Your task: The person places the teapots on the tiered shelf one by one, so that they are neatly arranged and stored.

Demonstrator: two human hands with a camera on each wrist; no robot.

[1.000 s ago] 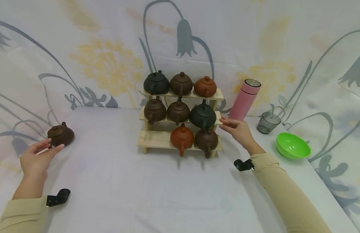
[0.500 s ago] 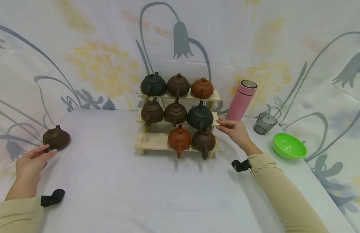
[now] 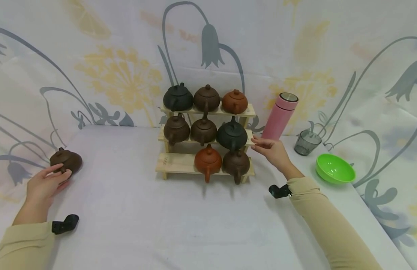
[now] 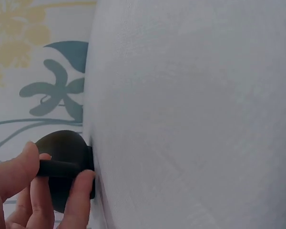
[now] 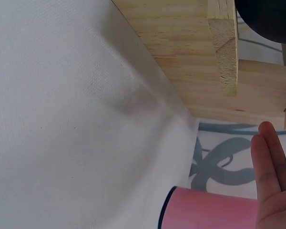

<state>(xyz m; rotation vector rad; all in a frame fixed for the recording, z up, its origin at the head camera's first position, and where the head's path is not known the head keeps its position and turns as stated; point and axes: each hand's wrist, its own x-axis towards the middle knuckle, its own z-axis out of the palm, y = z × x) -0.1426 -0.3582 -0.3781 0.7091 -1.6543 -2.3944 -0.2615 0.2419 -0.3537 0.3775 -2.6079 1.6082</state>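
Note:
At the far left of the table sits a dark brown teapot [image 3: 69, 160]. My left hand [image 3: 43, 187] pinches its handle [image 4: 62, 168] between thumb and fingers, as the left wrist view shows. A three-tier wooden rack [image 3: 176, 162] stands in the middle of the table, bearing several brown, black and orange-red teapots. At the right end of its middle tier, my right hand [image 3: 270, 150] grips the board's edge with thumb and fingertips. The right wrist view shows two straight fingers [image 5: 271, 167] beside the wood; the thumb is out of that view.
A pink flask [image 3: 279, 118] stands behind my right hand. Farther right are a grey see-through cup [image 3: 307, 143] and a green bowl [image 3: 335, 169], near the table's right edge. White table surface [image 3: 120, 210] lies between the left teapot and the rack.
My left hand has drawn back slightly and then moved in to the left teapot's handle. The view has shifted slightly. My right hand stays at the rack.

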